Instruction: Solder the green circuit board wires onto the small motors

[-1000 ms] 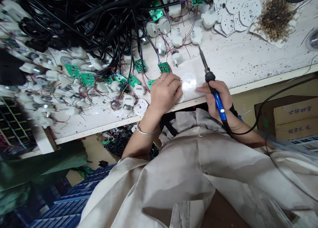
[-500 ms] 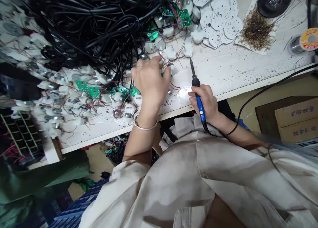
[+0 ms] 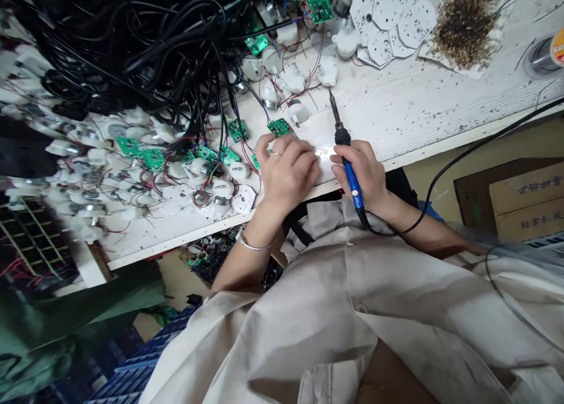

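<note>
White circuit board [image 3: 325,152] has the left hand [image 3: 288,175] back beside it.

This is an electronics assembly workshop: a stained bench [image 3: 409,104] carries heaps of black cables [image 3: 132,46], green circuit boards [image 3: 317,2] and small motors [image 3: 346,43], with a soldering iron [image 3: 351,178] in hand and blue crates [image 3: 132,374] and cartons [image 3: 524,201] below.

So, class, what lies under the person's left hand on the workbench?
The left hand rests over a white circuit board, showing only beyond the fingertips; whatever lies beneath the palm is covered.
</note>
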Action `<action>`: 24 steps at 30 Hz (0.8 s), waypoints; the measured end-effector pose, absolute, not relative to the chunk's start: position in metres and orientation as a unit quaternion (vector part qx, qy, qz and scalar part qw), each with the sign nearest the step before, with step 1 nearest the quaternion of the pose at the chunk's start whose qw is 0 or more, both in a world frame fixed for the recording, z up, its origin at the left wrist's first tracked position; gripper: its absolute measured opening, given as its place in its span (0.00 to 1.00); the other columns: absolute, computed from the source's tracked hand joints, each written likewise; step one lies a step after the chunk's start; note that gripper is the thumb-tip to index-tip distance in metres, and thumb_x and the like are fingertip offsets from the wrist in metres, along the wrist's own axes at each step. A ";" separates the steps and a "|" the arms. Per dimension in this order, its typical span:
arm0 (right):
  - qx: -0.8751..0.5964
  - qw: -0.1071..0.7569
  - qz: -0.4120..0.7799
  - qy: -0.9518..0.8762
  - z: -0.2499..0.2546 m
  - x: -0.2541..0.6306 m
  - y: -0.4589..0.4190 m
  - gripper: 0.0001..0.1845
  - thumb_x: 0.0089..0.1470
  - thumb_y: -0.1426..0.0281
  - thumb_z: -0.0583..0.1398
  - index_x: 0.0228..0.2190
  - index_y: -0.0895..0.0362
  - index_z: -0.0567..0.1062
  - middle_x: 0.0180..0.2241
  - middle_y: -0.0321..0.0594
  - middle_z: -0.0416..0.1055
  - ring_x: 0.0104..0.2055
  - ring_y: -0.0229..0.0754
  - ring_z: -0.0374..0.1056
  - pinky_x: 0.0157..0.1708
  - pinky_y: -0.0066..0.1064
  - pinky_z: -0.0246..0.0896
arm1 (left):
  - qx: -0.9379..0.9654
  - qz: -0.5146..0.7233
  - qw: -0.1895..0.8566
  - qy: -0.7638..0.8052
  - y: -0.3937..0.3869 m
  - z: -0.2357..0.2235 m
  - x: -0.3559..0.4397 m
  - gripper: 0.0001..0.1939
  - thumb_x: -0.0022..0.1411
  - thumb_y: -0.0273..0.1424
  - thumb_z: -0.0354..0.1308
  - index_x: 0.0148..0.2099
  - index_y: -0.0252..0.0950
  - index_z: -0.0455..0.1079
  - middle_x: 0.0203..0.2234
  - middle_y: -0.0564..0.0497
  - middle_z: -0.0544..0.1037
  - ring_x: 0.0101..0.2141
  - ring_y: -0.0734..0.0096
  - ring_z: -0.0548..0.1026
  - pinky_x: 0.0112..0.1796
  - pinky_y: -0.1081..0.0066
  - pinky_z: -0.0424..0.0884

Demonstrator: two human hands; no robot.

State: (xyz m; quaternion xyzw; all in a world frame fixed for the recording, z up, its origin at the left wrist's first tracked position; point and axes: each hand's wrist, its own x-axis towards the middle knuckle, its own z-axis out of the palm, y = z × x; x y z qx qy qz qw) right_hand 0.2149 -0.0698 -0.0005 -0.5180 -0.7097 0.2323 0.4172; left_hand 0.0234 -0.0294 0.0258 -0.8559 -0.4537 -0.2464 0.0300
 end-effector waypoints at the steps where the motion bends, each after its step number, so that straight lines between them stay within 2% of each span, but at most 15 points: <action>1: -0.519 0.416 0.233 -0.710 0.000 0.215 -0.069 0.18 0.67 0.57 0.54 0.55 0.47 0.69 0.46 0.41 0.71 0.45 0.41 0.77 0.33 0.29 0.74 | -0.857 -0.246 0.025 -0.452 -0.029 0.022 0.022 0.04 0.67 0.31 0.58 0.37 0.43 0.69 0.36 0.55 0.82 0.43 0.62 0.78 0.52 0.46 0.66; 5: -0.510 0.431 0.220 -0.711 0.003 0.215 -0.067 0.16 0.67 0.59 0.55 0.54 0.48 0.70 0.44 0.41 0.73 0.43 0.40 0.77 0.32 0.28 0.74 | -0.859 -0.249 -0.026 -0.447 -0.024 0.013 0.014 0.04 0.66 0.29 0.57 0.37 0.43 0.68 0.38 0.57 0.84 0.44 0.63 0.80 0.55 0.45 0.67; 8: -0.488 0.486 0.211 -0.693 0.008 0.217 -0.067 0.15 0.65 0.62 0.58 0.53 0.48 0.72 0.41 0.39 0.76 0.44 0.41 0.77 0.38 0.31 0.76 | -0.856 -0.252 -0.076 -0.445 -0.022 0.012 0.010 0.04 0.66 0.28 0.57 0.37 0.43 0.69 0.40 0.57 0.84 0.45 0.63 0.80 0.59 0.43 0.66; 10: -0.480 0.541 0.247 -0.644 0.011 0.219 -0.070 0.14 0.64 0.63 0.60 0.51 0.48 0.73 0.39 0.36 0.78 0.43 0.41 0.78 0.42 0.35 0.77 | -0.849 -0.247 -0.120 -0.452 -0.021 0.013 0.009 0.04 0.66 0.29 0.57 0.37 0.43 0.69 0.40 0.56 0.83 0.46 0.63 0.80 0.62 0.41 0.63; 11: -0.481 0.567 0.282 -0.606 0.012 0.220 -0.073 0.13 0.65 0.63 0.59 0.50 0.47 0.74 0.37 0.35 0.79 0.39 0.40 0.79 0.41 0.35 0.77 | -0.845 -0.242 -0.139 -0.456 -0.021 0.014 0.008 0.04 0.66 0.29 0.57 0.36 0.43 0.69 0.41 0.56 0.83 0.46 0.62 0.79 0.63 0.40 0.61; 13: -0.486 0.609 0.349 -0.520 0.012 0.223 -0.078 0.10 0.66 0.61 0.58 0.46 0.47 0.76 0.28 0.30 0.77 0.26 0.36 0.76 0.31 0.33 0.76 | -0.841 -0.236 -0.159 -0.460 -0.020 0.015 0.008 0.05 0.65 0.29 0.57 0.36 0.44 0.69 0.41 0.56 0.83 0.47 0.62 0.79 0.64 0.39 0.60; 16: -0.494 0.638 0.390 -0.443 0.011 0.224 -0.082 0.12 0.65 0.56 0.58 0.36 0.48 0.78 0.17 0.25 0.68 0.12 0.33 0.61 0.15 0.30 0.63 | -0.841 -0.239 -0.166 -0.457 -0.020 0.017 0.007 0.05 0.65 0.28 0.57 0.35 0.44 0.70 0.41 0.56 0.83 0.47 0.62 0.79 0.64 0.40 0.61; 19: -0.510 0.629 0.397 -0.432 0.012 0.224 -0.080 0.14 0.62 0.55 0.61 0.32 0.49 0.80 0.15 0.26 0.68 0.10 0.33 0.56 0.11 0.31 0.58 | -0.840 -0.239 -0.163 -0.459 -0.020 0.018 0.006 0.05 0.65 0.29 0.57 0.35 0.44 0.71 0.41 0.57 0.83 0.46 0.63 0.79 0.64 0.39 0.61; 24: -0.555 0.590 0.394 -0.434 0.015 0.224 -0.076 0.17 0.60 0.49 0.60 0.30 0.48 0.79 0.14 0.25 0.66 0.10 0.32 0.55 0.13 0.31 0.61 | -0.840 -0.233 -0.169 -0.460 -0.020 0.019 0.005 0.05 0.65 0.29 0.57 0.36 0.44 0.71 0.40 0.57 0.83 0.46 0.63 0.80 0.64 0.40 0.60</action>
